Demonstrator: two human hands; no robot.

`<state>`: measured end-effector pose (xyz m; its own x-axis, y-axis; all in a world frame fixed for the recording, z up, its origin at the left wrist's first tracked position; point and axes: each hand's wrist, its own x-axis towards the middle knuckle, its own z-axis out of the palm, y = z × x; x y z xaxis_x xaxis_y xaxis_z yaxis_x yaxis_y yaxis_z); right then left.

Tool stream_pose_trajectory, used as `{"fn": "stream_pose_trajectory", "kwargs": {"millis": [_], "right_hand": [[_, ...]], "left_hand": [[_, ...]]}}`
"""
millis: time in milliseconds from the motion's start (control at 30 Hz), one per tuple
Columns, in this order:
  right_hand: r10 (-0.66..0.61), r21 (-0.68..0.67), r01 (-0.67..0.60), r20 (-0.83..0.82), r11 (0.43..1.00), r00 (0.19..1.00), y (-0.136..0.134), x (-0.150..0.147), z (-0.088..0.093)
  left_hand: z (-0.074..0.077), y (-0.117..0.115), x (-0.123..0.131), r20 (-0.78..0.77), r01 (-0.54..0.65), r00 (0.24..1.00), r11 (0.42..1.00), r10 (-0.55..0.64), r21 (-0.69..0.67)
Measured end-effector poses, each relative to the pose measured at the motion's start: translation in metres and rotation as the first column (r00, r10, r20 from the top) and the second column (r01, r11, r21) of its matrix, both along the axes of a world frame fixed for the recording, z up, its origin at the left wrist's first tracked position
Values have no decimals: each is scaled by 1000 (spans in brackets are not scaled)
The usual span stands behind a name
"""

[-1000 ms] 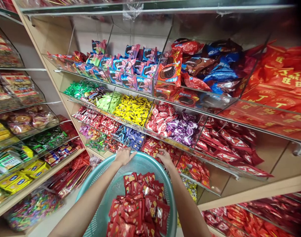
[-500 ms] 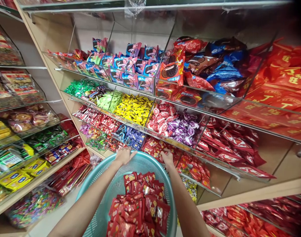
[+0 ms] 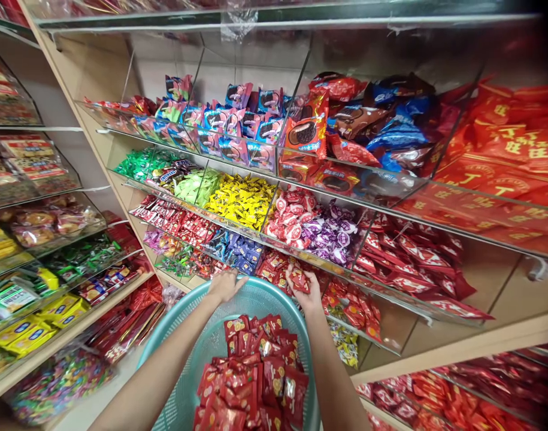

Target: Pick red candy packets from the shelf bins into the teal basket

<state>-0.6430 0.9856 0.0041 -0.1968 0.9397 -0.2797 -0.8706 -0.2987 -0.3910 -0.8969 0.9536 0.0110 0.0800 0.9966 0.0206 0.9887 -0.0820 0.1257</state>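
Observation:
A teal plastic basket (image 3: 188,323) holds a heap of red candy packets (image 3: 251,383). My left hand (image 3: 225,285) rests at the basket's far rim, its fingers wrapped over the edge. Just beyond the rim on the right, my right hand (image 3: 304,286) is closed around several red packets (image 3: 299,280), palm side up. It is beside a shelf bin of similar red packets (image 3: 271,266), at the bin's front. My thumb and fingertips show at the packets' edges.
Glass-fronted shelves hold yellow candies (image 3: 240,200), purple candies (image 3: 332,233), wrapped cookies (image 3: 305,133) and large red bags (image 3: 502,143). Another shelf unit stands at the left with yellow packs (image 3: 40,323). A bag of colourful candies (image 3: 60,383) lies low on the left.
My right hand has turned palm up and now shows red packets in its grasp. My left hand stays at the rim. The view has shifted slightly.

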Motion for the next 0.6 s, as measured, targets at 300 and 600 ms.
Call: {"fn": "stream_pose_trajectory", "kwargs": {"millis": [300,600], "right_hand": [[-9,341,-460,811,820,585,-28,-62,31],[-625,197,-913,776,358,-78,-45,-97,6]], "left_hand": [[0,0,1,-6,-7,1000,1000,7,-1],[7,9,-13,143,37,990,975,-5,-218]]}}
